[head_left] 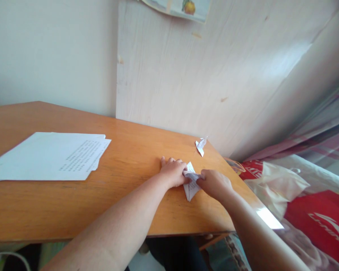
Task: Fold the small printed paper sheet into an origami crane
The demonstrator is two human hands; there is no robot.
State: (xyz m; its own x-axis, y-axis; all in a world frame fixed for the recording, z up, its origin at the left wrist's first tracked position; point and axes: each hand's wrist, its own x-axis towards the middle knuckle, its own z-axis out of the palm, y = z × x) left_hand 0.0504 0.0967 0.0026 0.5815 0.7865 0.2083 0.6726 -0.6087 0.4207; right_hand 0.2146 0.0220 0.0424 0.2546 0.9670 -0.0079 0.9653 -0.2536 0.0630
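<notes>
A small folded piece of printed paper (190, 192) lies on the wooden table, between my two hands. My left hand (173, 171) rests on the table at the paper's left side, its thumb and fingers gripping that edge. From the right, my right hand (215, 183) pinches a raised flap of the same paper. Part of the paper is hidden under the fingers. Farther back, near the table's right edge, stands another small folded paper figure (201, 146), white with print on it; neither hand touches it.
A stack of printed sheets (51, 156) lies on the left of the wooden table (124, 210). A pale board (169, 75) with a picture (183, 9) rises behind. Beyond the right edge are a red bag (319, 222), a cream plastic bag (282, 182) and a curtain (299, 131).
</notes>
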